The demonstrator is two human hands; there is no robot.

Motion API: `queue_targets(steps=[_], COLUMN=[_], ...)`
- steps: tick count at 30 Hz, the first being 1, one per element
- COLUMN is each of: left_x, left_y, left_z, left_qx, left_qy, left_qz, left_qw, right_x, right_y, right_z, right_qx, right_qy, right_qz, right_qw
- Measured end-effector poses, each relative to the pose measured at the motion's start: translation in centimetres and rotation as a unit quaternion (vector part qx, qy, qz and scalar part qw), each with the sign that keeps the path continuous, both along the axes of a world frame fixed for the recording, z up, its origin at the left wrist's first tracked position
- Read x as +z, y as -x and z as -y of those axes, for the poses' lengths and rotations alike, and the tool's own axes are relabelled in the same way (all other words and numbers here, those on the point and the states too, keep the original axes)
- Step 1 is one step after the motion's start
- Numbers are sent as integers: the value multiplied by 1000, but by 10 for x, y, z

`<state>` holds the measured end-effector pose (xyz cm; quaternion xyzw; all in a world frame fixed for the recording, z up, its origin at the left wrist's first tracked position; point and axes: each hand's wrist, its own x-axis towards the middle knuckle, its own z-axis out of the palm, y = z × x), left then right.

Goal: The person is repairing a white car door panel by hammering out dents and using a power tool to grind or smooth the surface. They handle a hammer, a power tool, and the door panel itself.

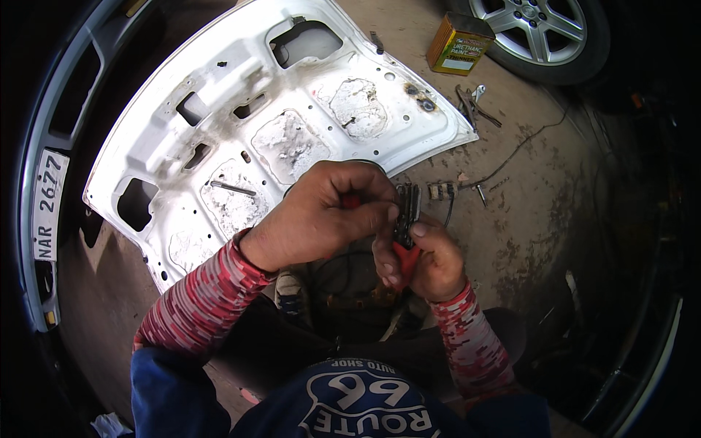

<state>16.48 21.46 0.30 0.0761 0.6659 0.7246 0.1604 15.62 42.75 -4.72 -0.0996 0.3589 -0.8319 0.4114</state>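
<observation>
My right hand (437, 263) is closed round a red-handled tool (406, 257) from which several dark metal bars stand up side by side, much like a hex key set. My left hand (336, 212) meets it from the other side, thumb and fingers pinched together at the bars. Something red (352, 199) shows inside the curl of the left fingers; most of it is hidden. Both hands are above the floor, by the near edge of a white car hood (310, 120) lying with its underside up.
A slim metal tool (232, 188) lies on the hood. Beyond its right corner are pliers (478, 108). A yellow-brown can (458, 44) stands by a wheel (537, 36). Small parts with a thin cable (511, 157) and a bolt (480, 195) lie on the floor. A car bumper (45, 219) borders the left.
</observation>
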Motion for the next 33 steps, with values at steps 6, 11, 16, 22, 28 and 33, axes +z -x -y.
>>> queue_targets(steps=[6,11,16,22,28,33], left_x=[-1,5,3,0,-3,-2], left_y=[-1,-1,6,13,16,16], left_z=[0,5,12,16,16,15], left_qx=[27,63,131,153,180,230], left_qy=[-8,-37,-160,-262,-283,-257], left_qz=[-46,10,99,195,253,239], left_qw=[999,997,973,933,908,908], right_x=[-1,-3,-4,4,7,3], right_y=[1,0,1,3,4,8], right_z=[0,-1,2,4,1,-2], right_qx=[14,13,2,-23,-71,-141], right_qy=[17,23,86,-38,-145,-144], right_qz=[-14,10,41,-30,-114,-191], right_qw=[1000,1000,995,999,980,961])
